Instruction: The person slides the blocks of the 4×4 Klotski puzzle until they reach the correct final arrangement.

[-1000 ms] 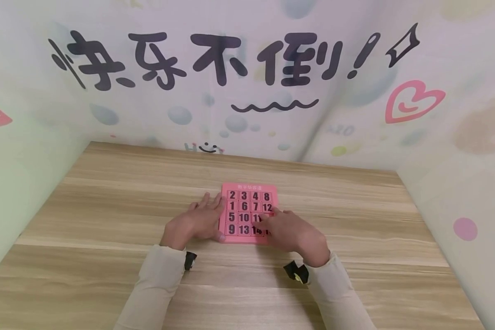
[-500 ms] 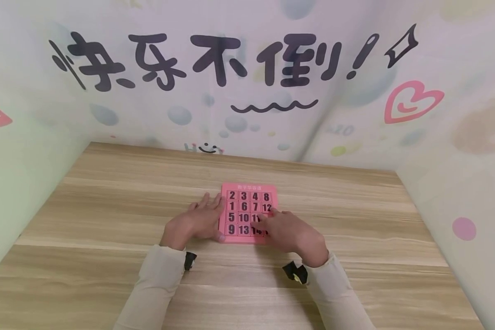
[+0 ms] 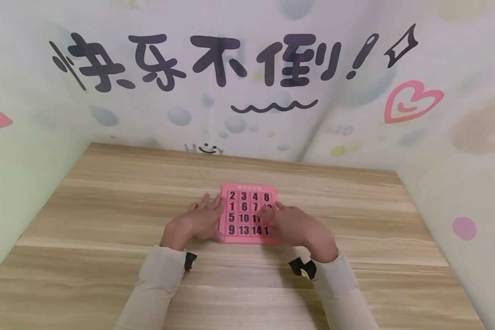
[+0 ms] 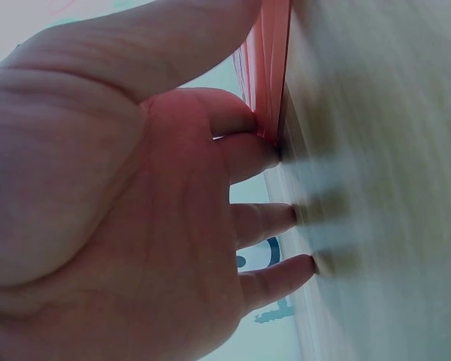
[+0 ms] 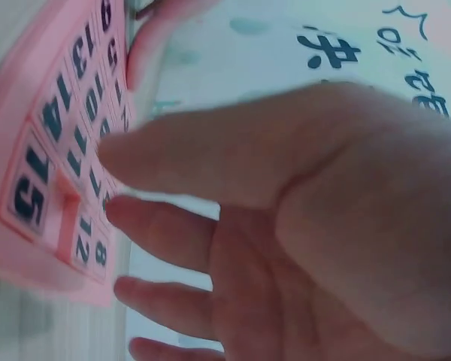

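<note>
A pink number sliding puzzle [image 3: 237, 239] lies flat on the wooden table, its numbered tiles facing up. My left hand [image 3: 200, 221] rests against its left side, fingers spread; in the left wrist view the thumb and nearest fingers touch the pink edge [image 4: 272, 68]. Over the right columns is my right hand [image 3: 297, 225], fingers loosely extended and pinching nothing. From the right wrist, a vacant slot [image 5: 68, 222] shows between the 15 tile [image 5: 28, 189] and the 12 tile [image 5: 83, 242]. The thumb tip [image 5: 120, 154] overlaps the middle tiles in this view. From the head, my right hand partly covers 12 and 15.
The wood-grain table [image 3: 107, 201] extends on all sides of the puzzle. A pale printed curtain [image 3: 214, 114] with large black characters stands behind it, and light walls close in both sides. Black wrist straps [image 3: 303, 268] show at the sleeves.
My right hand has shifted right and slightly away from me, off the 14 tile, so 14 and part of 15 now show and 12 is more covered. The left hand stays put.
</note>
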`<state>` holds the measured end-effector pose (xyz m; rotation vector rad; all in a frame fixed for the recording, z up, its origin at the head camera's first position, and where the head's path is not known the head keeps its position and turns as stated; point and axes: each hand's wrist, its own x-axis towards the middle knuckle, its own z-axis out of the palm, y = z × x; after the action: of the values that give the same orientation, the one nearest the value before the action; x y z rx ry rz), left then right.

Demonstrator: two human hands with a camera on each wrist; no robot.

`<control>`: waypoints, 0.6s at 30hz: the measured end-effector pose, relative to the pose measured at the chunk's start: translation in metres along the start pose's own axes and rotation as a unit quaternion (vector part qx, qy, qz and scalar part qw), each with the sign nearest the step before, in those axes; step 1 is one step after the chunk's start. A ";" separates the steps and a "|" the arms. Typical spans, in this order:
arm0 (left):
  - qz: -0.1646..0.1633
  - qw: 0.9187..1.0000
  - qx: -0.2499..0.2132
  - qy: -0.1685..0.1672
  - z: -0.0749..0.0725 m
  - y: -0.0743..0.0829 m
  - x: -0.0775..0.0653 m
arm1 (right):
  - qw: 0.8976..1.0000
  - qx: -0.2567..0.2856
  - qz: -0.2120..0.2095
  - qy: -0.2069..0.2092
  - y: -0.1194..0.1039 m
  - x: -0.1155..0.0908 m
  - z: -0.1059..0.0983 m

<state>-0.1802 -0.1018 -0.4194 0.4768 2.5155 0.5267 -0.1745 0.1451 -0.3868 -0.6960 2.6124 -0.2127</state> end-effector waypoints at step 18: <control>0.002 1.000 0.001 0.003 0.000 -0.001 0.000 | 0.999 0.001 0.053 -0.010 0.013 0.012 0.006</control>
<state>-0.1804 -0.1023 -0.4203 0.4825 2.5206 0.5282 -0.1866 0.1503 -0.3999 -0.5544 2.6201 -0.1748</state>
